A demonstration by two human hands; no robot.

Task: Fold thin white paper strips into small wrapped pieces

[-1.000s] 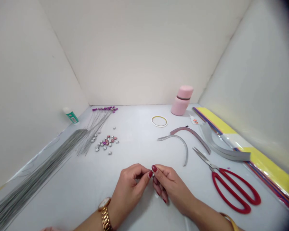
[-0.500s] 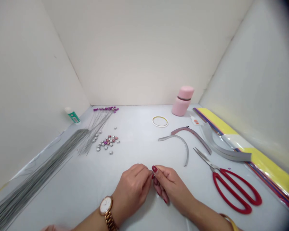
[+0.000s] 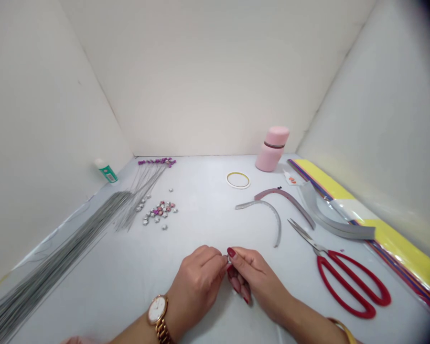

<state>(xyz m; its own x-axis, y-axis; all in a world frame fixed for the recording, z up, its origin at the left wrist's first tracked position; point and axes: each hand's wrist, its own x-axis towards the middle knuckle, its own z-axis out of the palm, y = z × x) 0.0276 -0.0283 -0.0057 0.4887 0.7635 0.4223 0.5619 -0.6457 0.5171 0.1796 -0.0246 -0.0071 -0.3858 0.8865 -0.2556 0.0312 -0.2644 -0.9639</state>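
Item, held: one small silvery-white piece (image 3: 230, 260), largely hidden, kept above the pale bench (image 3: 204, 215), low and central, between the two hands.

Right hand (image 3: 254, 272): thumb and fingers pinched together on the piece, the lower fingers curled loosely beneath. Left hand (image 3: 202, 277): fingers bent inward, tips meeting the right hand's at the piece; its own back hid the grip, so I could not tell how firmly it held, if at all. On that wrist, a gold-toned watch with a white dial (image 3: 157, 308).

Handling, in my judgement: next to no weight, thin and pliable, probably paper, easily dented; best taken lightly by its edges, with fingertips only.

Beyond, to the left: a loose heap of tiny silver, pink and purple stars (image 3: 161, 210); a long bundle of thin grey wires (image 3: 60, 260).

To the right: a narrow curved grey strip (image 3: 277, 222); a dusty-pink curved strip (image 3: 290, 198) beside it; steel scissors with long red handles (image 3: 322, 249), blades slightly parted, near the right forearm.
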